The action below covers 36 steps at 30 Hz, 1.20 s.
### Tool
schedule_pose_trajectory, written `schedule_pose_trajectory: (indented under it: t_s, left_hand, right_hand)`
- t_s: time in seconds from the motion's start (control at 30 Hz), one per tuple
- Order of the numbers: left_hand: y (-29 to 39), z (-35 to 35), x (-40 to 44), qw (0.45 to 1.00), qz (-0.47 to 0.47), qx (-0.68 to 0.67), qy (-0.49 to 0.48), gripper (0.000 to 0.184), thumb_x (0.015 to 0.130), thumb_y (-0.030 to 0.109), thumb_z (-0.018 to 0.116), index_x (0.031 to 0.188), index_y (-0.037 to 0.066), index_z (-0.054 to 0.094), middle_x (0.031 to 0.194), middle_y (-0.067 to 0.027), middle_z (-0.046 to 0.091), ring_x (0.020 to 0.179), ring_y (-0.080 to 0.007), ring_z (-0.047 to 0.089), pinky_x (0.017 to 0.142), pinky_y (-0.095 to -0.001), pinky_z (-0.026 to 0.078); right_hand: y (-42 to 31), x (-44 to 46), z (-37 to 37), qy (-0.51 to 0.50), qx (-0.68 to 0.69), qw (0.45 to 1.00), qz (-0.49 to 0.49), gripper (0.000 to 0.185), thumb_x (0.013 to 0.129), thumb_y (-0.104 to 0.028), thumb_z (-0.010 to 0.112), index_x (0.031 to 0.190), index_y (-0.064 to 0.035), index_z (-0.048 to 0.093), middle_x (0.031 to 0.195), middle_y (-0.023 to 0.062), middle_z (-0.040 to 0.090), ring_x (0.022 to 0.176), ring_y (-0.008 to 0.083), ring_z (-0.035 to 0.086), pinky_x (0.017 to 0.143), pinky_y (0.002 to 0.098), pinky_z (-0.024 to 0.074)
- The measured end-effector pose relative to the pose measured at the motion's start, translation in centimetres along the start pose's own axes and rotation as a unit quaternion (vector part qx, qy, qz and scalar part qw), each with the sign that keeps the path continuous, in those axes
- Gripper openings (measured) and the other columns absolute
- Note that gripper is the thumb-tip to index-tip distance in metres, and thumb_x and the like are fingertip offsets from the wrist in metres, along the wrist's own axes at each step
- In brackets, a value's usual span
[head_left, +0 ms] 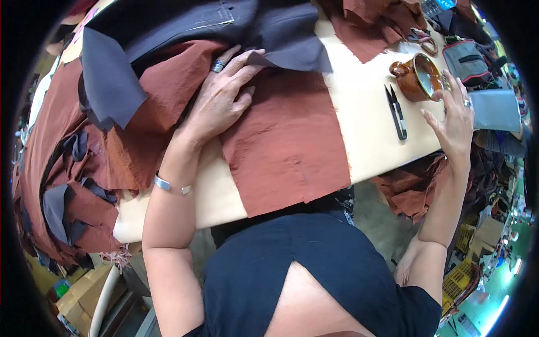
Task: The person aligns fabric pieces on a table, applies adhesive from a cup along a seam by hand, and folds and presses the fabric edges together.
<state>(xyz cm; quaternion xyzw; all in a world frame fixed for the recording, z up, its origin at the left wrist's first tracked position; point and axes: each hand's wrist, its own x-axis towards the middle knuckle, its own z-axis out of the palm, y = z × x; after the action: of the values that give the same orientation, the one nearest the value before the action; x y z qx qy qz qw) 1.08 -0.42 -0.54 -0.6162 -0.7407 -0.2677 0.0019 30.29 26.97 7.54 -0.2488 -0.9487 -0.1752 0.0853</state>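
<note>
My left hand [227, 95] rests on the fabric, its thumb and fingers at the edge of a dark grey cloth [292, 39]. Beneath that cloth lies a rust-red fabric piece [292, 140], which hangs over the table's front edge. On the right, my right hand [453, 112] has its fingers apart beside a brown glazed mug [412, 84]; the fingertips are near or at its rim, and contact is hard to tell. The mug is tilted, with its handle to the left. Black thread snips [396, 115] lie just left of my right hand.
More rust-red and dark cloth [62, 146] is heaped at the left. Red scraps [373, 22] and scissors [428, 44] lie at the back right. A grey pouch [469, 63] and a pale blue-grey item [496, 110] are beyond my right hand. Yellow crates [456, 278] stand below right.
</note>
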Motion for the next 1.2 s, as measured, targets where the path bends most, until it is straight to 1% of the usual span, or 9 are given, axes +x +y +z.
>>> schedule_pose_trajectory:
  t_s: [0.13,0.17,0.3,0.37,0.47,0.57,0.87,0.97,1.2]
  left_hand:
    - [0.1,-0.1,0.1,0.998,-0.038,-0.052,0.007,0.053,0.077,0.006,0.053,0.13,0.01,0.049,0.125,-0.0165,0.051,0.12,-0.0356,0.044,0.102,-0.0418,0.036]
    - [0.2,-0.3,0.1,0.993,-0.071,-0.09,-0.017,0.055,0.077,0.007,0.053,0.131,0.011,0.047,0.123,-0.017,0.052,0.117,-0.0361,0.046,0.101,-0.0416,0.036]
    - [0.0,-0.5,0.0,0.982,-0.112,-0.14,-0.055,0.061,0.08,0.007,0.054,0.138,0.018,0.04,0.117,-0.0184,0.054,0.107,-0.0349,0.051,0.099,-0.0393,0.036]
    - [0.0,-0.5,0.0,0.98,-0.116,-0.147,-0.062,0.061,0.081,0.007,0.054,0.14,0.018,0.038,0.117,-0.0183,0.054,0.107,-0.0335,0.051,0.1,-0.0383,0.035]
    - [-0.1,-0.4,0.0,0.98,-0.11,-0.155,-0.061,0.061,0.082,0.008,0.054,0.14,0.018,0.038,0.117,-0.0182,0.054,0.108,-0.0333,0.051,0.1,-0.0382,0.035]
    - [-0.3,-0.4,0.0,0.981,-0.103,-0.155,-0.058,0.06,0.083,0.008,0.054,0.14,0.018,0.038,0.117,-0.018,0.054,0.108,-0.0328,0.05,0.101,-0.0379,0.035]
    - [-0.9,0.2,-0.1,0.984,-0.074,-0.16,-0.036,0.06,0.083,0.008,0.054,0.14,0.018,0.039,0.116,-0.0174,0.054,0.107,-0.032,0.051,0.099,-0.0382,0.036]
    - [-1.0,0.3,-0.1,0.986,-0.074,-0.148,-0.033,0.06,0.083,0.008,0.053,0.14,0.019,0.039,0.115,-0.0174,0.054,0.106,-0.0319,0.051,0.099,-0.0381,0.037]
    - [-0.9,0.3,-0.1,0.987,-0.075,-0.142,-0.03,0.058,0.084,0.01,0.052,0.14,0.019,0.039,0.114,-0.0174,0.054,0.105,-0.0317,0.051,0.098,-0.0379,0.037]
  right_hand:
    - [-3.1,0.3,-0.9,0.058,-0.011,0.998,-0.004,0.02,0.071,-0.021,0.072,0.082,-0.0088,0.061,0.135,0.0054,0.047,0.127,0.0255,0.039,0.104,0.0464,0.0267]
    - [-4.7,0.9,-1.3,0.096,0.019,0.994,-0.041,0.013,0.073,-0.016,0.07,0.078,-0.0076,0.062,0.127,0.0051,0.053,0.117,0.025,0.048,0.097,0.0427,0.0357]
    - [-12.7,3.2,-1.2,0.04,0.388,0.91,-0.139,0.015,0.079,-0.006,0.062,0.094,-0.0048,0.064,0.111,0.0101,0.062,0.106,0.0268,0.056,0.091,0.0363,0.0426]
    - [-16.0,4.7,1.2,0.054,0.466,0.865,-0.178,0.02,0.081,-0.004,0.059,0.099,-0.0046,0.065,0.109,0.0099,0.062,0.102,0.0263,0.059,0.09,0.0353,0.0438]
    - [-19.0,6.7,4.1,0.048,0.577,0.804,-0.136,0.019,0.079,-0.006,0.058,0.096,-0.0055,0.066,0.099,0.0095,0.063,0.091,0.0263,0.06,0.082,0.0353,0.0461]
    - [-19.6,6.9,4.8,0.023,0.546,0.826,-0.136,0.024,0.081,-0.002,0.056,0.103,-0.0043,0.066,0.105,0.01,0.062,0.096,0.0257,0.059,0.088,0.0341,0.0442]
    - [-20.6,6.9,5.1,0.065,0.457,0.871,-0.165,0.028,0.079,-0.009,0.057,0.105,-0.0122,0.067,0.099,0.0046,0.058,0.09,0.0215,0.057,0.079,0.035,0.0417]
    - [-20.3,7.1,5.4,0.018,0.49,0.857,-0.161,0.028,0.079,-0.009,0.056,0.104,-0.0125,0.067,0.102,0.0039,0.057,0.094,0.021,0.056,0.083,0.0364,0.0385]
    - [-20.0,5.5,4.7,0.047,0.479,0.857,-0.187,0.026,0.076,-0.003,0.055,0.096,-0.0107,0.069,0.103,0.003,0.056,0.098,0.0191,0.055,0.086,0.0382,0.0343]
